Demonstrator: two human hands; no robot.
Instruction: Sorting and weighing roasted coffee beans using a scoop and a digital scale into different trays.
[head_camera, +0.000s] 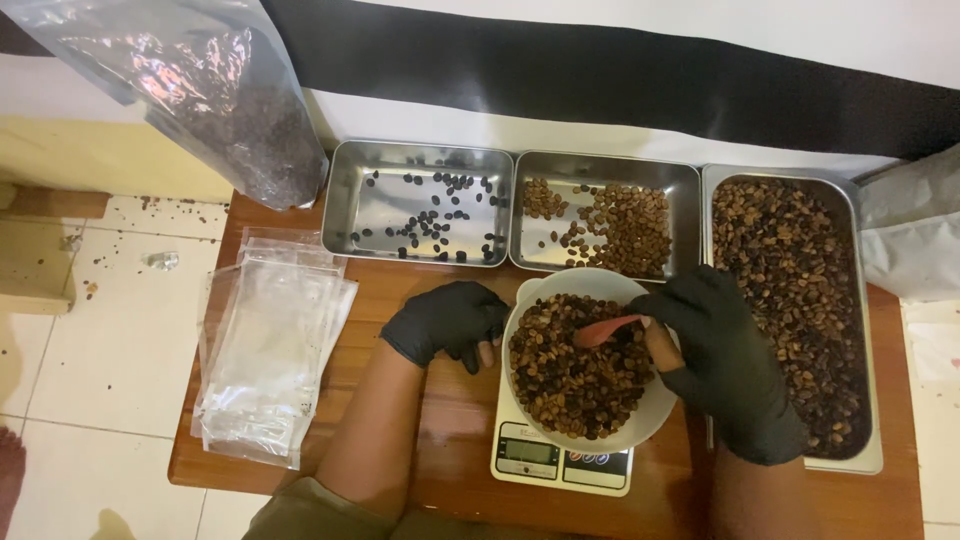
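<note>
Sorting step, beans in white bowl (640, 420) on scale (560, 462) mid-table (450, 400); left hand (447, 322) curled loose, empty, touching bowl rim; right hand (722, 358) pinching red scoop (603, 331) in beans; next needs careful lift toward 1 tray (420, 160)

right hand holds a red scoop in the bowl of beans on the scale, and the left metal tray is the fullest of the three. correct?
Not quite: the head view shows the left metal tray nearly bare; the right tray is fullest. The right hand does hold the red scoop in the bowl on the scale.

Black gloves are worn on the left hand (447, 322) and right hand (725, 360). Mottled brown beans (575, 385) are seen in a white bowl (655, 415), a red spoon (605, 330) among them; the tabletop (450, 420) is reddish-brown.
</note>
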